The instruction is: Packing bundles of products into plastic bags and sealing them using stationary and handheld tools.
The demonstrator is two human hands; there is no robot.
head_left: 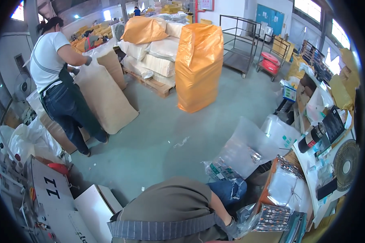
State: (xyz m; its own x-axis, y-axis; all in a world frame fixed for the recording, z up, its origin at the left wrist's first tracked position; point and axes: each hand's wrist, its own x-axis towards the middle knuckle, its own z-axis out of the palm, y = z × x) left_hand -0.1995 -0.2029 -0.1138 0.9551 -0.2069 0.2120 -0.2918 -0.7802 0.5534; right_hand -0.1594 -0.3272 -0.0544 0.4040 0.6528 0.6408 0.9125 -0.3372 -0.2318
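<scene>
Left hand: out of view, so I could not tell whether it was open or holding anything
Right hand: also out of view
Nearest thing: a clear bag of patterned packets [271, 217] lay at 5 o'clock, low in the view
Co-worker [170, 206]: bent over at 6 o'clock, a gloved hand [232, 227] touching that bag's left edge
Handling: thin film, likely soft, slippery and light – probably best gathered at the neck, with support underneath
Around: large clear sack [247, 148] at 3 o'clock; standing person [57, 77] at a brown sack [103, 97] at 10 o'clock – orange bale [198, 67] at 12
</scene>
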